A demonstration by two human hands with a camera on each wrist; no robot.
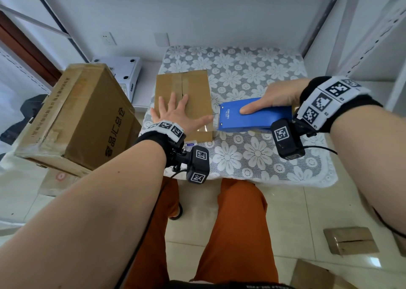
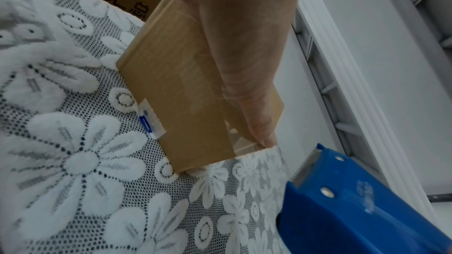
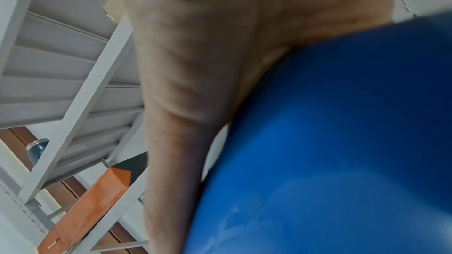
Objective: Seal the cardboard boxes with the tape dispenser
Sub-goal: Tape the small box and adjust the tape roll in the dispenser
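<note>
Two hands work over a surface covered in white floral lace. Left hand, fingers spread and straight, presses flat on the small flat brown cardboard box, its thumb reaching the box edge nearest the right hand, where a strip of clear tape overhangs. Right hand grips the blue metal tape dispenser, index finger extended along its top; the dispenser's serrated end points at the left thumb, just beside the small box. Beyond the left hand, off the surface, a large tilted brown cardboard carton bears black printed characters.
</note>
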